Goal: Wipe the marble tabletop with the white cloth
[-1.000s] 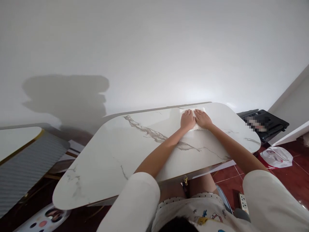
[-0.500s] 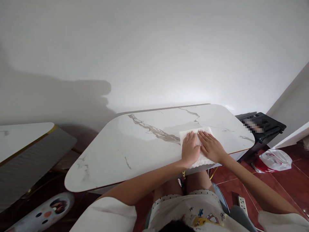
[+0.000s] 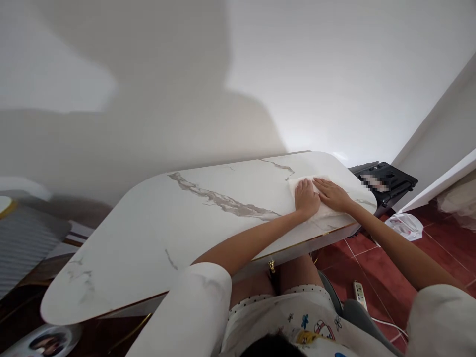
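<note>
A white paper towel or thin cloth (image 3: 322, 212) lies spread on the right part of a white table (image 3: 130, 243) with grey-brown marble veins. My left hand (image 3: 307, 199) rests palm down on the towel, its fingers together and slightly bent at the tips. Just to its right, my right hand (image 3: 333, 195) is pressed flat on the same towel with fingers stretched toward the left. Both thumbs are close to each other. Neither hand grips the towel; they lie on top of it. The towel's middle is hidden under them.
A pale wall (image 3: 253, 64) runs behind the table. Beyond the right end stand a black case (image 3: 397, 181) and a white plastic bag (image 3: 405, 225) on red floor tiles. A power strip (image 3: 359, 296) lies near a grey chair. At left is a ribbed grey cabinet (image 3: 29, 248).
Both hands and the towel have moved up and to the right across the tabletop, away from its front edge. My view has shifted, and a larger shadow covers the wall.
</note>
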`<act>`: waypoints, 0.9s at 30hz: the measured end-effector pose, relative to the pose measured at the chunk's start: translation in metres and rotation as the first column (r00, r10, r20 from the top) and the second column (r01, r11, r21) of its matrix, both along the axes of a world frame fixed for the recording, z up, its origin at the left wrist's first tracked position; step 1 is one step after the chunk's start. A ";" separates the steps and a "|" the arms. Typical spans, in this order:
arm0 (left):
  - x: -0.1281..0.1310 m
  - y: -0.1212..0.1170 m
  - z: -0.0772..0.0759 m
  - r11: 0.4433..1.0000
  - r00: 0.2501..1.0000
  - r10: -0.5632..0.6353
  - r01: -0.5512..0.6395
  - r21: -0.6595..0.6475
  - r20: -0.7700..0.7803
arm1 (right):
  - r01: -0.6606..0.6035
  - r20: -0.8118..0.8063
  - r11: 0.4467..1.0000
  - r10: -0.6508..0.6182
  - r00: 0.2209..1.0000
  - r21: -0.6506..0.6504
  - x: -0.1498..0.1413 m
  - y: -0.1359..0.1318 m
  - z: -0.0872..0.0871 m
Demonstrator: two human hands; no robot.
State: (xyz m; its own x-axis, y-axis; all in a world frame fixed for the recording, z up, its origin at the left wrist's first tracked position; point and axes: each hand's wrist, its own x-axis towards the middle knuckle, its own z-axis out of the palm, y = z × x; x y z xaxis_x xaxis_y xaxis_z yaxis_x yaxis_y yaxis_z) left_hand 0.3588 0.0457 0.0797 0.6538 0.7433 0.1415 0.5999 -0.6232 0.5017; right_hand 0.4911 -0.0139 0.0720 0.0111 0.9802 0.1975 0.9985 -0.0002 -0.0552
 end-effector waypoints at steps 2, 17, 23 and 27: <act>0.008 0.020 0.001 0.999 1.000 0.004 -0.003 0.033 -0.011 | 0.012 -0.003 1.000 -0.012 1.000 -0.006 0.006 0.022 0.000; 0.043 0.169 -0.010 0.968 0.998 0.024 -0.011 0.249 -0.051 | 0.050 -0.002 0.998 -0.050 0.999 -0.024 0.031 0.174 0.002; 0.058 0.191 -0.010 0.962 0.997 0.056 -0.041 0.269 -0.051 | 0.033 -0.006 0.998 -0.033 0.999 -0.054 0.049 0.200 0.005; 0.078 0.196 -0.009 0.957 0.999 0.039 -0.028 0.289 -0.034 | 0.074 -0.024 0.996 -0.075 0.997 -0.059 0.068 0.203 0.006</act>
